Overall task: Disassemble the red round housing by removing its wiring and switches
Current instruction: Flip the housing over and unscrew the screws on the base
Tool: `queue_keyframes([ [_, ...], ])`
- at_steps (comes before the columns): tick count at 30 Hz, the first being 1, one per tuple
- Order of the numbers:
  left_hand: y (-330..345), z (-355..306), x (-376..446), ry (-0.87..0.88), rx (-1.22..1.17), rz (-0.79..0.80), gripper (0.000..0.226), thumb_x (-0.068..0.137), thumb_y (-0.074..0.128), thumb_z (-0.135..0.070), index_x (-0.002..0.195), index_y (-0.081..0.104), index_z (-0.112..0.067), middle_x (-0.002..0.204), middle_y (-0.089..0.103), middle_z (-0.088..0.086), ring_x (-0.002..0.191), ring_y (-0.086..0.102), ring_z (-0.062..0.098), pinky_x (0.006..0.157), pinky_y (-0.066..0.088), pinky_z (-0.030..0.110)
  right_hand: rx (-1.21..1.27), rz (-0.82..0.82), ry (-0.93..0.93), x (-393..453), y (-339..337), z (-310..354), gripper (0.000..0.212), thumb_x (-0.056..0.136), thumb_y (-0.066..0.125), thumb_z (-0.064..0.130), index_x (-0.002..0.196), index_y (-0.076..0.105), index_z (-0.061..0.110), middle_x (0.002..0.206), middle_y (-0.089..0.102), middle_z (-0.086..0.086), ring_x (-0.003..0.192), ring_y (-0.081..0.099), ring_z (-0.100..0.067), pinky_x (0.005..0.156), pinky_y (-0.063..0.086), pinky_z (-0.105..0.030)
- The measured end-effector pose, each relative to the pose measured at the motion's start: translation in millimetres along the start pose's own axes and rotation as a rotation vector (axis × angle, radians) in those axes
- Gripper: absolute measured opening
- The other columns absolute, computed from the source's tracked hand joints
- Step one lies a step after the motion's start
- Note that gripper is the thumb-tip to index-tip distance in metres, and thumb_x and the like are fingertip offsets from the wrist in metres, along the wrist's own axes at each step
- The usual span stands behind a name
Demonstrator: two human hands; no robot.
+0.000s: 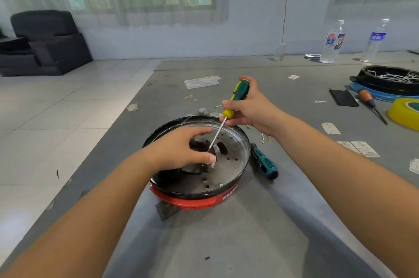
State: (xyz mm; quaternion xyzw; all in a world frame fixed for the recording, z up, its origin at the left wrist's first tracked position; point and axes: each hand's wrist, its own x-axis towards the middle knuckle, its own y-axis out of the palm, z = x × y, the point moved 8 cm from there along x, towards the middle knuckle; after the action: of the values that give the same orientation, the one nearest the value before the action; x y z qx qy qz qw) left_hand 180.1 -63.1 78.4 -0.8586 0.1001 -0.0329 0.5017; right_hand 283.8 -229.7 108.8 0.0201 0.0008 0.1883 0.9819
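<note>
The left hand (179,149) reaches into the red round housing (196,163) mid-surface, fingers curled on a dark part. The right hand (250,107) grips a screwdriver (229,111), tip inside.

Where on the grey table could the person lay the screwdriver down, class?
Bare table lies between the forearms, in front of the red housing. Another bare patch lies left of the housing, toward the table edge. Crowded: right of the housing, with the spare screwdriver, paper labels, yellow tape roll and chisel.
</note>
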Motion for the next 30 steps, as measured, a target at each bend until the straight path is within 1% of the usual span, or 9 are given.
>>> queue_keyframes([
  [2,9,13,-4,-0.05,0.064,0.192,0.088,0.069,0.072,-0.082,0.148,0.036,-0.065,0.164,0.022,-0.03,0.155,0.014,0.008,0.127,0.018,0.044,-0.064,-0.011,-0.016,-2,-2,1,0.082,0.089,0.076,0.002,0.136,0.026,0.046,0.122,0.056,-0.021,0.078,0.077,-0.038,0.063,0.063,-0.04],
  [5,20,19,-12,-0.076,0.076,0.365,0.075,0.073,0.067,-0.086,0.133,0.022,-0.086,0.167,-0.001,-0.036,0.158,-0.013,0.01,0.127,-0.001,0.056,-0.126,-0.032,-0.026,-3,-4,1,0.084,0.088,0.078,0.005,0.139,0.026,0.047,0.127,0.048,-0.016,0.079,0.077,-0.036,0.067,0.064,-0.043],
  [9,17,19,-14,-0.115,0.121,0.332,0.077,0.076,0.06,-0.085,0.141,0.018,-0.08,0.17,-0.005,-0.029,0.159,-0.015,0.018,0.126,-0.003,0.058,-0.139,-0.062,-0.044,1,-6,-1,0.089,0.086,0.08,0.008,0.143,0.025,0.047,0.127,0.048,-0.014,0.078,0.077,-0.033,0.065,0.064,-0.042],
  [14,11,23,-25,-0.297,0.269,0.232,0.09,0.077,0.041,-0.094,0.157,0.011,-0.063,0.174,-0.002,-0.014,0.161,-0.004,0.031,0.128,0.008,0.059,-0.138,-0.07,-0.055,8,-4,-2,0.092,0.085,0.082,0.011,0.144,0.023,0.05,0.129,0.051,-0.019,0.082,0.077,-0.036,0.068,0.064,-0.044],
  [18,4,24,-34,-0.446,0.491,0.071,0.095,0.074,0.019,-0.103,0.157,0.014,-0.059,0.171,0.022,-0.006,0.154,0.025,0.037,0.111,0.039,0.059,-0.197,-0.101,-0.06,13,-1,-3,0.091,0.086,0.082,0.02,0.147,0.021,0.047,0.123,0.058,-0.019,0.082,0.076,-0.032,0.067,0.064,-0.04],
  [20,2,20,-35,-0.469,0.584,-0.001,0.098,0.073,0.013,-0.103,0.157,0.021,-0.054,0.164,0.034,0.0,0.149,0.034,0.039,0.104,0.042,0.057,-0.218,-0.095,-0.083,14,1,-4,0.086,0.087,0.081,0.021,0.145,0.023,0.045,0.121,0.06,-0.02,0.08,0.076,-0.03,0.067,0.064,-0.04],
  [23,2,24,-31,-0.406,0.559,0.032,0.1,0.071,0.015,-0.104,0.158,0.017,-0.054,0.17,0.022,0.004,0.154,0.02,0.041,0.118,0.027,0.061,-0.243,-0.093,-0.12,14,4,-3,0.085,0.088,0.08,0.02,0.145,0.023,0.048,0.121,0.057,-0.019,0.078,0.075,-0.029,0.065,0.063,-0.038],
  [26,5,25,-25,-0.205,0.366,0.183,0.09,0.069,0.034,-0.103,0.15,0.009,-0.072,0.174,-0.004,-0.014,0.16,-0.004,0.03,0.126,0.003,0.06,-0.254,-0.104,-0.139,15,3,-1,0.088,0.088,0.079,0.02,0.146,0.022,0.052,0.124,0.056,-0.017,0.075,0.075,-0.028,0.064,0.063,-0.038],
  [30,18,26,-25,-0.14,0.258,0.303,0.087,0.06,0.04,-0.104,0.139,0.009,-0.084,0.171,-0.01,-0.024,0.16,-0.011,0.025,0.125,-0.003,0.064,-0.29,-0.091,-0.168,17,5,2,0.086,0.089,0.079,0.021,0.146,0.022,0.052,0.123,0.057,-0.019,0.074,0.075,-0.024,0.064,0.063,-0.037],
])
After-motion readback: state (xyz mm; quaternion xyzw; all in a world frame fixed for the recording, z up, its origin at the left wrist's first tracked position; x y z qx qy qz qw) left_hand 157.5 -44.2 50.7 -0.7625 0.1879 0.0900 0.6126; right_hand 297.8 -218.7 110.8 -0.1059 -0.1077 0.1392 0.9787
